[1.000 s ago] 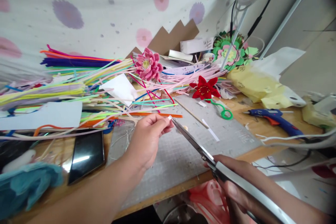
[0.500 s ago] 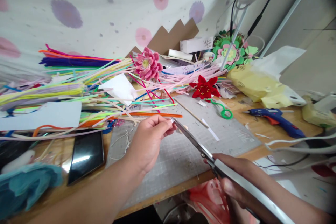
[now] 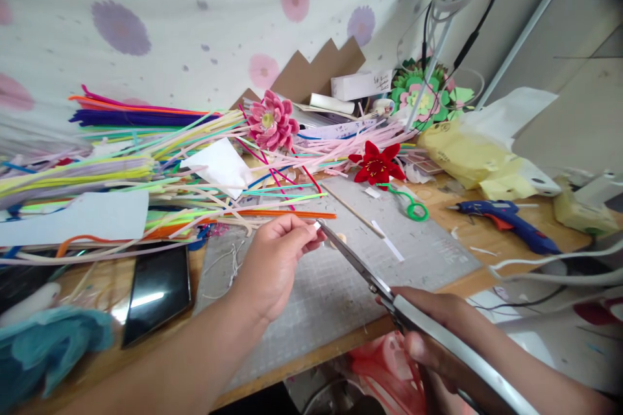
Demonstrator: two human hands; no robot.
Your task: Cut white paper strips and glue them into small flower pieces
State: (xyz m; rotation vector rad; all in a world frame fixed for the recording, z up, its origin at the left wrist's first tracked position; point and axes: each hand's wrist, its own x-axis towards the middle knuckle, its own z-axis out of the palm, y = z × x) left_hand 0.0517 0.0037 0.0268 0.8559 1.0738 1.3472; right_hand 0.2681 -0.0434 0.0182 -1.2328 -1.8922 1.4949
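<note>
My left hand (image 3: 272, 259) is closed in a pinch on a small white scrap (image 3: 317, 225) above the grey cutting mat (image 3: 331, 285). My right hand (image 3: 433, 337) grips the handles of a pair of metal scissors (image 3: 360, 266), low at the front right. The scissor blades point up and left, and their tips meet the white scrap at my left fingertips. A red pipe-cleaner flower (image 3: 377, 165) lies beyond the mat, with a pink flower (image 3: 270, 120) further back.
A heap of coloured pipe cleaners (image 3: 121, 155) covers the left of the table. A dark phone (image 3: 156, 288) lies at the front left beside blue fluff (image 3: 48, 343). A blue glue gun (image 3: 506, 217), yellow bags (image 3: 467, 155) and cables sit on the right.
Both hands and the scissors have stayed almost in place; the view has shifted slightly.
</note>
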